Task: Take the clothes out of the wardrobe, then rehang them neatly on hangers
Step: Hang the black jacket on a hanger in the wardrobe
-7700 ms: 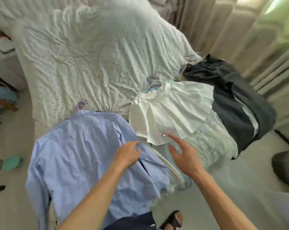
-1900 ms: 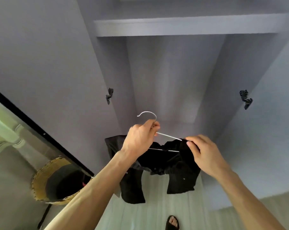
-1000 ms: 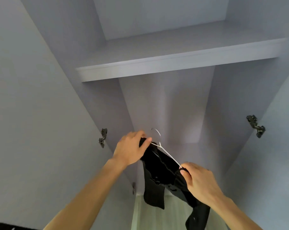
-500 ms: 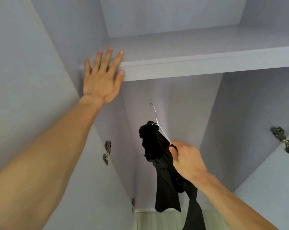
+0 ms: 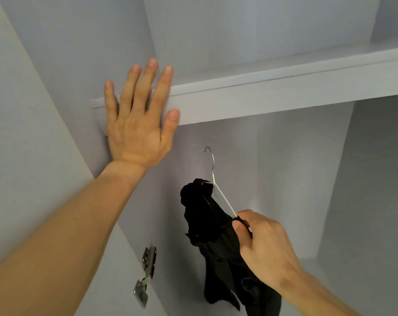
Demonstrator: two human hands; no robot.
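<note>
Black garment (image 5: 205, 217) drapes from wire hanger (image 5: 223, 200) pinched by right grip (image 5: 264, 245); left grip (image 5: 136, 126) flat against shelf (image 5: 284, 96).

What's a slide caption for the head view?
Left hand flat on wardrobe shelf edge; right hand holds black garment on hanger.

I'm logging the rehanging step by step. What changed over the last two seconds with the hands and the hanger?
The left hand let go of the hanger and went up to rest flat against the shelf. The right hand alone now holds the hanger, lifted with its hook up under the shelf. The black garment stays draped on it.
</note>
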